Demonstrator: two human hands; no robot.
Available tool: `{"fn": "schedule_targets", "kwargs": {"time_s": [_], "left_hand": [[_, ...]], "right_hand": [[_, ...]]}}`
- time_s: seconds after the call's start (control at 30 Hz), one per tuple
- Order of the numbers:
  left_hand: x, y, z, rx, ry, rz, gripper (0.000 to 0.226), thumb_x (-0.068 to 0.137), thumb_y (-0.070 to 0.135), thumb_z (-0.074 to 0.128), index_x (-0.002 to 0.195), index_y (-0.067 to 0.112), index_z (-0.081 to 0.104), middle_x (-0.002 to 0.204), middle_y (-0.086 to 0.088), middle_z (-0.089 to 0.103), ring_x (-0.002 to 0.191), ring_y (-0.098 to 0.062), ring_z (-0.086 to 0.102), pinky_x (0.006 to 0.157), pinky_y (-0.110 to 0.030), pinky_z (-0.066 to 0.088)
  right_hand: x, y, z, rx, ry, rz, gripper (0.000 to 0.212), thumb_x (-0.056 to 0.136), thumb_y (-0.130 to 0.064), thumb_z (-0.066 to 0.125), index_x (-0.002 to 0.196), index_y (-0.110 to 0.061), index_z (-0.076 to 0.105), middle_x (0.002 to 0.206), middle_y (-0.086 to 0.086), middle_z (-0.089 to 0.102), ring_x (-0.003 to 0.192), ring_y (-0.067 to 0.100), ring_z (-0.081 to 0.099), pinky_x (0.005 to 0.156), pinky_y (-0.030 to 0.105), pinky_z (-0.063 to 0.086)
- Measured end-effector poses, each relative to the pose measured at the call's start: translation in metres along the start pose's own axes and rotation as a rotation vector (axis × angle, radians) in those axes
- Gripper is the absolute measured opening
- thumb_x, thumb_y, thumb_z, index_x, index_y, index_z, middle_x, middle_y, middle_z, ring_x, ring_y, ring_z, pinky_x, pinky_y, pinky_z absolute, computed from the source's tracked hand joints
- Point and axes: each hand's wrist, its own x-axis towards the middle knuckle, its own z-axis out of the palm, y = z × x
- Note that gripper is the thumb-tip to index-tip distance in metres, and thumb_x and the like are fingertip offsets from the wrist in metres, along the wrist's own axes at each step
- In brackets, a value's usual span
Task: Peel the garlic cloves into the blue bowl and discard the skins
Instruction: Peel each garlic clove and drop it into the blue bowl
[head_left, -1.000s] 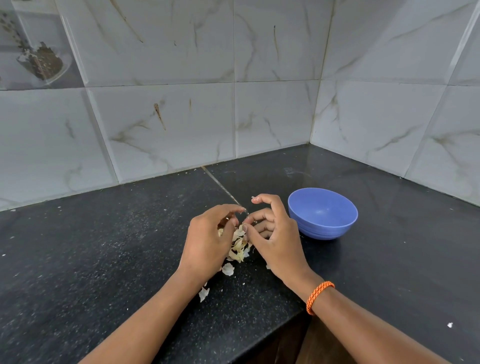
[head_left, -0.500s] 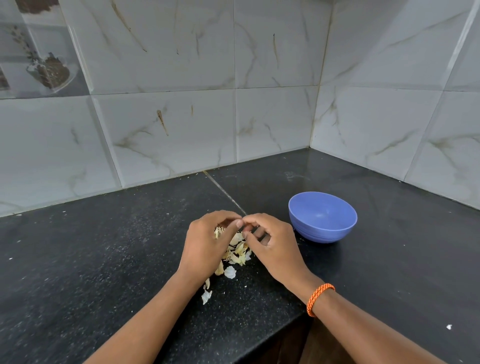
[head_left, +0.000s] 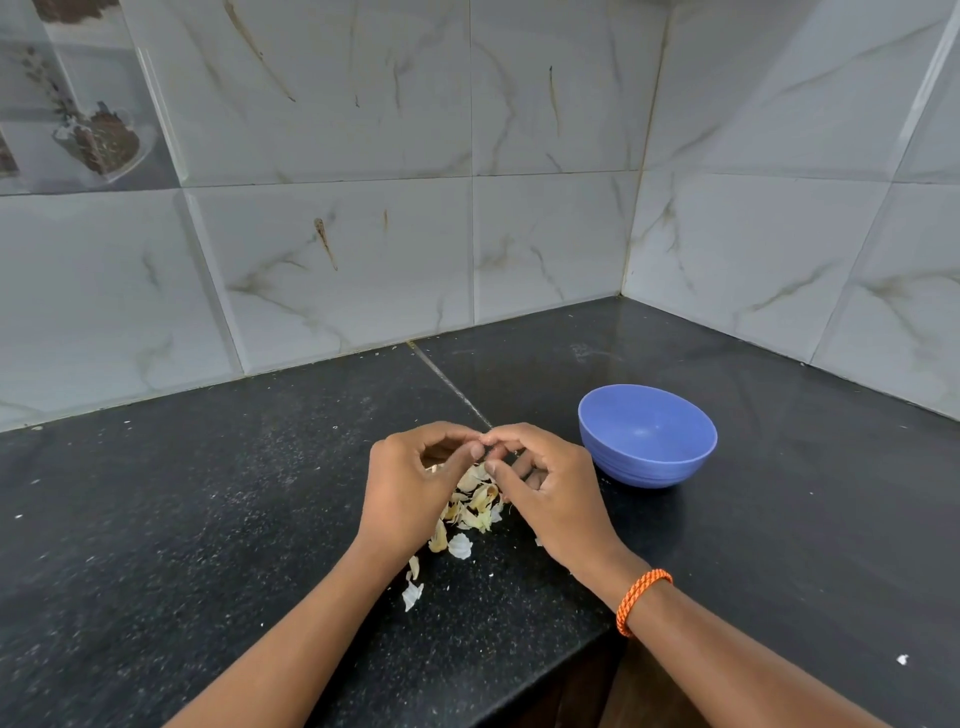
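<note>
Both hands work at the centre of the frame above a black speckled countertop (head_left: 208, 519). The left hand (head_left: 410, 488) sits just left of centre with its fingers curled inward, and its thumb and forefinger meet the fingertips of the right hand (head_left: 550, 493), which sits just right of centre. The right hand's forefinger and thumb are likewise curled toward that meeting point, with its remaining fingers folded loosely beneath. The two hands touch at the fingertips in a narrow pinch; whatever lies between them is too small and too hidden to identify, so it cannot be told whether a garlic clove is held there. Directly beneath and between the hands lies a pile of garlic skins (head_left: 475, 506), pale cream and papery, resting on the countertop. A few loose skins trail toward the lower centre of the frame, alongside the left wrist. The blue bowl (head_left: 647, 439) stands upright on the countertop to the right of centre, just beside the right hand but not touching it; its visible interior shows only blue surface. An orange braided wristband (head_left: 641, 600) circles the right wrist at lower right of centre. Marbled grey wall tiles (head_left: 337, 260) fill the upper half of the frame and meet in a corner at upper right.
</note>
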Motion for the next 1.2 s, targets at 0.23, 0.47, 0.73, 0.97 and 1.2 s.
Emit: {"fn": "schedule_targets", "kwargs": {"time_s": [0.23, 0.47, 0.73, 0.97, 1.2], "left_hand": [[0.001, -0.005, 0.000, 0.062, -0.014, 0.015, 0.031, 0.089, 0.009, 0.086, 0.110, 0.031, 0.079, 0.094, 0.014, 0.077, 0.095, -0.010, 0.075, 0.089, -0.024, 0.059], [0.001, -0.002, 0.001, 0.063, -0.119, -0.013, 0.010, 0.095, 0.040, 0.080, 0.096, 0.031, 0.085, 0.093, 0.021, 0.080, 0.094, -0.005, 0.073, 0.087, -0.035, 0.060], [0.003, -0.009, 0.002, 0.109, -0.057, -0.019, 0.009, 0.091, 0.035, 0.086, 0.094, 0.041, 0.080, 0.091, 0.020, 0.076, 0.106, -0.005, 0.063, 0.091, -0.031, 0.048], [0.004, -0.008, 0.000, 0.196, -0.046, 0.046, 0.004, 0.098, 0.041, 0.076, 0.096, 0.037, 0.076, 0.077, 0.026, 0.075, 0.099, -0.005, 0.065, 0.094, -0.041, 0.052], [0.002, -0.006, 0.000, 0.286, -0.057, 0.090, 0.016, 0.101, 0.043, 0.073, 0.086, 0.039, 0.076, 0.078, 0.026, 0.073, 0.089, -0.006, 0.065, 0.078, -0.042, 0.056]], "right_hand": [[0.001, -0.001, 0.000, -0.008, 0.068, 0.026, 0.014, 0.095, -0.014, 0.081, 0.100, -0.023, 0.072, 0.087, -0.014, 0.073, 0.070, 0.014, 0.073, 0.062, 0.024, 0.057], [0.001, -0.002, -0.005, 0.116, 0.113, 0.065, 0.016, 0.094, -0.015, 0.082, 0.104, -0.021, 0.070, 0.092, -0.008, 0.075, 0.069, 0.018, 0.072, 0.061, 0.036, 0.063], [0.001, 0.000, -0.004, 0.141, 0.097, 0.059, 0.012, 0.105, -0.014, 0.068, 0.115, -0.021, 0.069, 0.096, -0.006, 0.075, 0.063, 0.020, 0.068, 0.058, 0.026, 0.053], [-0.001, -0.004, -0.003, 0.108, -0.024, 0.073, 0.027, 0.109, -0.018, 0.062, 0.134, -0.027, 0.067, 0.111, -0.015, 0.073, 0.083, 0.020, 0.076, 0.065, 0.022, 0.055], [-0.002, -0.004, -0.003, 0.053, -0.017, 0.063, 0.023, 0.104, -0.013, 0.067, 0.125, -0.022, 0.071, 0.106, -0.013, 0.075, 0.086, 0.014, 0.077, 0.072, 0.037, 0.065]]}}
